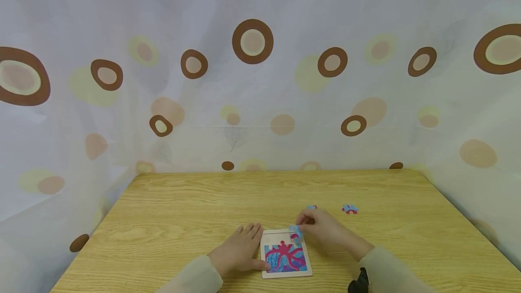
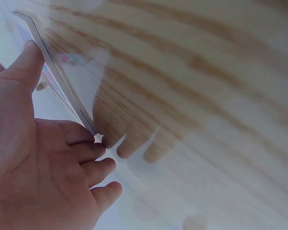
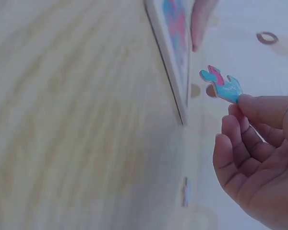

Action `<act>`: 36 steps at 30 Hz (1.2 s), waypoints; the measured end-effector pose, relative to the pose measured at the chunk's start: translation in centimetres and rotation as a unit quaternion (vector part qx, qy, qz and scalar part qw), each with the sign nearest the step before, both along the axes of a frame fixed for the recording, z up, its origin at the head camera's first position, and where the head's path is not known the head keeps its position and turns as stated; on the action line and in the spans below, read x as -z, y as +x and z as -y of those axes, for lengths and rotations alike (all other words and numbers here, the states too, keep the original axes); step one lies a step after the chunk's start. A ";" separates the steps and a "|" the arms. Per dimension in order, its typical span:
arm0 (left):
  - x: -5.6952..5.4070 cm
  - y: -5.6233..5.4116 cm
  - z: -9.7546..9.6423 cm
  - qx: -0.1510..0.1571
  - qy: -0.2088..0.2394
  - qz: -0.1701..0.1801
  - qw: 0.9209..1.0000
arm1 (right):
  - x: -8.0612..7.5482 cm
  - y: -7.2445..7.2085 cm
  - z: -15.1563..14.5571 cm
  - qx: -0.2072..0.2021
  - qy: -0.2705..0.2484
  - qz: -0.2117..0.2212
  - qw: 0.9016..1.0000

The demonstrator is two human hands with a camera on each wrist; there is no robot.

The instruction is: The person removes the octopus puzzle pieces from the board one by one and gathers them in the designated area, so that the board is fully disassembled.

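A puzzle board (image 1: 286, 276) with a pale frame lies on the table, its lower part filled with a pink octopus picture on blue. Bare backing shows in its upper part. My left hand (image 1: 242, 248) rests along the board's left side, thumb on the lower-left edge and fingers extended by the upper-left corner. Between thumb and finger, my right hand (image 1: 322, 228) pinches a blue and pink puzzle piece (image 3: 226, 89) above the board's upper-right corner. The left wrist view shows the left hand (image 2: 53, 158) with its fingertips against the frame's corner.
Beyond the right hand lies a loose puzzle piece (image 1: 350, 209). Another puzzle piece (image 1: 311, 207) is partly hidden behind that hand. The wooden table (image 1: 183, 211) meets a spotted curtain (image 1: 260, 103) at the back and sides. A dark band (image 1: 359, 281) sits at the right wrist.
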State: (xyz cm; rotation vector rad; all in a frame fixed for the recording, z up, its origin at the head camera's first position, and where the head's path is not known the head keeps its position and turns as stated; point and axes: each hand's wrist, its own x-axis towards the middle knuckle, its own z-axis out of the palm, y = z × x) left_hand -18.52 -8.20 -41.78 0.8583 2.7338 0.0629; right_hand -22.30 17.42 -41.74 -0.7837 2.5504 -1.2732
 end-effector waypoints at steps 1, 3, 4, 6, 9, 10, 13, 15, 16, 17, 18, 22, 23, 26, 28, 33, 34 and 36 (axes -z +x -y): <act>0.0 0.0 0.0 0.001 0.001 0.001 1.000 | -0.1 -0.2 -0.4 0.004 -0.008 0.002 1.000; -0.1 0.0 0.0 0.002 0.001 0.001 1.000 | -0.4 -0.6 -1.4 0.012 -0.024 0.004 1.000; -0.1 0.1 0.0 0.002 0.001 0.001 1.000 | -0.6 -0.8 -2.0 0.019 -0.027 0.003 0.999; -0.2 0.1 0.0 0.002 0.001 0.002 1.000 | -1.0 -1.2 -3.2 0.035 -0.031 -0.006 0.999; -0.2 0.1 0.0 0.001 -0.001 0.002 1.000 | -1.7 -1.7 -5.2 0.075 -0.026 -0.007 0.997; -0.2 0.1 0.0 0.001 -0.001 0.002 1.000 | -2.0 -1.8 -5.9 0.089 -0.025 -0.004 0.996; -0.1 0.0 -0.1 0.000 -0.003 0.002 1.000 | -2.4 -2.2 -8.0 0.129 -0.017 -0.007 0.991; -0.1 0.0 -0.1 0.000 -0.003 0.002 1.000 | -2.4 -2.4 -9.5 0.151 -0.011 -0.011 0.988; -0.1 0.0 -0.1 0.000 -0.004 0.002 1.000 | -2.3 -2.6 -10.3 0.162 -0.006 -0.013 0.987; -0.1 0.0 -0.1 0.001 -0.004 0.001 1.000 | -2.1 -2.7 -11.1 0.172 -0.002 -0.017 0.985; -0.1 0.0 -0.1 0.000 -0.003 0.002 1.000 | -1.9 -2.8 -11.8 0.181 0.003 -0.017 0.983; -0.1 0.1 0.0 -0.002 0.001 0.005 1.000 | -1.3 -3.0 -14.5 0.212 0.027 -0.013 0.977; -0.1 0.1 0.0 -0.002 0.001 0.006 1.000 | -1.2 -3.0 -15.0 0.217 0.031 -0.012 0.976; -0.2 0.1 0.0 -0.001 0.001 0.006 1.000 | -1.0 -3.1 -16.5 0.232 0.044 -0.005 0.972; -0.2 0.1 0.0 0.000 0.000 0.004 1.000 | -0.8 -3.3 -17.4 0.245 0.052 0.003 0.968; -0.1 0.0 0.0 0.001 -0.002 0.003 1.000 | 0.3 -4.2 -19.3 0.272 0.066 0.028 0.960; -0.1 0.0 0.0 0.001 -0.002 0.004 1.000 | 0.5 -4.4 -19.5 0.278 0.071 0.030 0.957; -0.1 0.0 0.0 0.001 -0.002 0.005 1.000 | 0.9 -4.6 -19.8 0.283 0.079 0.031 0.955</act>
